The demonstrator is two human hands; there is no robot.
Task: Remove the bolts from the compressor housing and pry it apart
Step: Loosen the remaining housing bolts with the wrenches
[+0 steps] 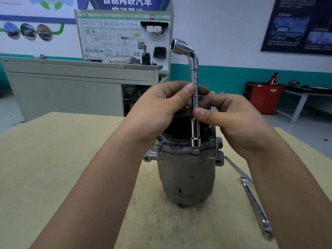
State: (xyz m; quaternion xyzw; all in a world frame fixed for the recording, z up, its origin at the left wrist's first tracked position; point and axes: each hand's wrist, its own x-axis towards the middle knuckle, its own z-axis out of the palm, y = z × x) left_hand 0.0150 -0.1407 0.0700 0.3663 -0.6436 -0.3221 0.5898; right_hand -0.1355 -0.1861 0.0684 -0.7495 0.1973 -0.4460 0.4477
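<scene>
A grey metal compressor housing [186, 177] stands upright on the wooden table [71, 168]. A chrome L-shaped socket wrench [195, 97] stands vertical, its lower socket seated on a bolt [195, 152] at the front of the housing flange. My left hand [161, 108] pinches the wrench shaft from the left with thumb and fingers. My right hand [231, 119] pinches the shaft just below, from the right. Another bolt head [158, 145] shows on the flange's left. The black pulley top is mostly hidden behind my hands.
A combination spanner [255, 203] and a slim metal bar [237, 168] lie on the table to the right of the housing. Behind the table stand a grey cabinet [71, 87] with a training board, and a red tool cart [262, 97] at right.
</scene>
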